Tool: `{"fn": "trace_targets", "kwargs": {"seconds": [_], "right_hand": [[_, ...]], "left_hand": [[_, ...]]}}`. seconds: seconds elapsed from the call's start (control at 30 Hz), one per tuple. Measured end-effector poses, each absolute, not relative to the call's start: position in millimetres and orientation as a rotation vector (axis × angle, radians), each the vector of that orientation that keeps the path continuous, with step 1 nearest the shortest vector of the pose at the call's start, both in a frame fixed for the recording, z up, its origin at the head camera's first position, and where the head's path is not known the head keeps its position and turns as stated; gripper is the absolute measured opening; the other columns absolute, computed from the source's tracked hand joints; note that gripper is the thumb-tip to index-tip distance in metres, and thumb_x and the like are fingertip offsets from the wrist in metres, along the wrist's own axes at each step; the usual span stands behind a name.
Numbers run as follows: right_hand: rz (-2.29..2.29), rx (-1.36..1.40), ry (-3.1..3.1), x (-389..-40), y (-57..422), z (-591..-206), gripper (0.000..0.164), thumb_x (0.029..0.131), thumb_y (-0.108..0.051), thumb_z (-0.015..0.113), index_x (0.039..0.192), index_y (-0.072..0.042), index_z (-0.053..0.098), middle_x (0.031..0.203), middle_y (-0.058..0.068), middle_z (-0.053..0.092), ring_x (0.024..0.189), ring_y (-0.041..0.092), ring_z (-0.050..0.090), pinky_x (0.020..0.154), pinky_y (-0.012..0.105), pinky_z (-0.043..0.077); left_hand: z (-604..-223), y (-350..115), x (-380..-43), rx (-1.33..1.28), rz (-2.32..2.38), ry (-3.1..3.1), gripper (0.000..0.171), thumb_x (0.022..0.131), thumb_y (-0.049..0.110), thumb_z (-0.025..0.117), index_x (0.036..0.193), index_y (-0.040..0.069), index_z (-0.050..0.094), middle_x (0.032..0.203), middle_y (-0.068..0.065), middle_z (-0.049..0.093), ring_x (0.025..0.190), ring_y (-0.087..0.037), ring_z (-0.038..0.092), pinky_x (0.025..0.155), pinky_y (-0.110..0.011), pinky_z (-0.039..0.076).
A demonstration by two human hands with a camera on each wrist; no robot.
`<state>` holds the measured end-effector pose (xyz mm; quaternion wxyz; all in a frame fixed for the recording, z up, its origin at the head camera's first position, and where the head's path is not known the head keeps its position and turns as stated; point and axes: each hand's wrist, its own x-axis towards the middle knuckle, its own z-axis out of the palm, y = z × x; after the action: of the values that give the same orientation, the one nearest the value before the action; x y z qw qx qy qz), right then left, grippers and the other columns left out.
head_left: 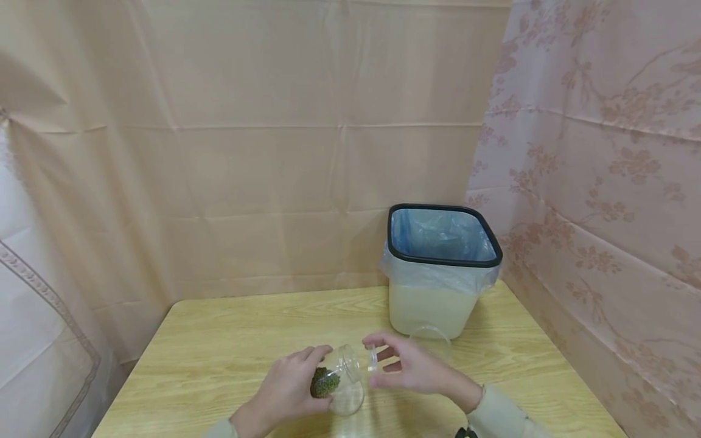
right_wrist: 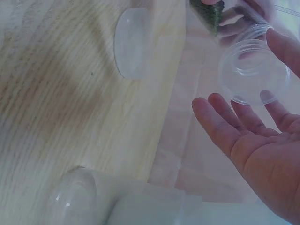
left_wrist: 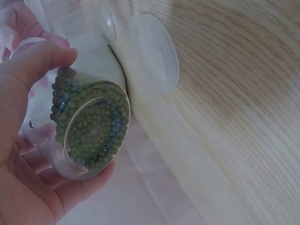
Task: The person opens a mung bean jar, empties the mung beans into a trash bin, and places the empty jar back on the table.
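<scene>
My left hand [head_left: 288, 384] grips a clear jar [head_left: 349, 364] around its side, tilted over with its mouth to the right. Green mung beans [left_wrist: 91, 133] are gathered at the jar's bottom end. Facing that mouth, my right hand [head_left: 412, 366] pinches a clear round lid [right_wrist: 255, 70] by its edge, thumb on one side and fingertips on the other. In the head view a small gap shows between lid and jar mouth. Below the jar, a translucent round lid-like piece [left_wrist: 156, 54] lies on the wooden table [head_left: 246, 340].
A cream bin [head_left: 429, 304] with a black rim and a bag liner stands at the table's back right. In front of it is another clear container [right_wrist: 72, 197]. Beige cloth [head_left: 263, 182] hangs behind the table, and flowered cloth [head_left: 613, 213] hangs on the right.
</scene>
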<state>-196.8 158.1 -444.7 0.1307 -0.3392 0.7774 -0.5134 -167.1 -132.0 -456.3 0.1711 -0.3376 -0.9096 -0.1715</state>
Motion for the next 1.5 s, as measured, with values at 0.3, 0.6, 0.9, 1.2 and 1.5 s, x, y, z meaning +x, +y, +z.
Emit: {"fn": "trace_targets", "kwargs": {"seconds": [0.3,0.6,0.9,1.2,1.5], "right_hand": [[-1.487,-1.03,2.251,-196.2,157.8,-453.3,0.057,0.092,-0.022,0.077,0.143,-0.013,0.053,0.141,0.018,0.052,0.113,0.033,0.062,0.083,0.033,0.059],[-1.494,-1.002,2.24,-195.8,156.8,-459.7,0.056,0.092,-0.018,0.077,0.143,-0.012,0.052,0.142,0.024,0.048,0.109,0.026,0.061,0.08,0.034,0.059],[-1.474,-0.99,2.254,-194.7,156.0,-465.3,0.059,0.092,-0.021,0.078,0.142,-0.007,0.051,0.141,0.026,0.048,0.108,0.024,0.06,0.08,0.035,0.058],[-1.374,-0.976,2.344,-193.3,155.8,-472.3,0.065,0.092,-0.029,0.077,0.144,-0.003,0.049,0.139,0.025,0.051,0.104,0.02,0.063,0.076,0.028,0.057],[-1.323,-0.939,2.335,-196.5,156.5,-477.6,0.064,0.091,-0.028,0.078,0.143,-0.004,0.051,0.14,0.023,0.054,0.108,0.032,0.064,0.075,0.027,0.056]], "left_hand": [[-456.6,-132.4,-166.7,-0.947,-0.522,-2.614,0.074,0.067,0.035,0.089,0.129,0.007,0.058,0.105,-0.007,0.072,0.083,-0.014,0.067,0.065,-0.025,0.054],[-455.0,-132.5,-165.1,-0.922,-0.498,-2.642,0.075,0.068,0.037,0.089,0.13,0.007,0.058,0.108,-0.009,0.072,0.087,-0.019,0.069,0.068,-0.032,0.057],[-457.2,-134.3,-164.9,-0.929,-0.523,-2.626,0.074,0.068,0.036,0.089,0.129,0.006,0.058,0.108,-0.008,0.072,0.085,-0.015,0.068,0.067,-0.027,0.055],[-460.1,-136.0,-164.2,-0.932,-0.542,-2.622,0.073,0.069,0.034,0.088,0.129,0.007,0.057,0.107,-0.007,0.071,0.084,-0.013,0.067,0.067,-0.026,0.055],[-463.4,-138.1,-162.9,-0.949,-0.556,-2.597,0.073,0.069,0.034,0.088,0.129,0.007,0.057,0.108,-0.007,0.071,0.083,-0.012,0.067,0.065,-0.024,0.054]]}}
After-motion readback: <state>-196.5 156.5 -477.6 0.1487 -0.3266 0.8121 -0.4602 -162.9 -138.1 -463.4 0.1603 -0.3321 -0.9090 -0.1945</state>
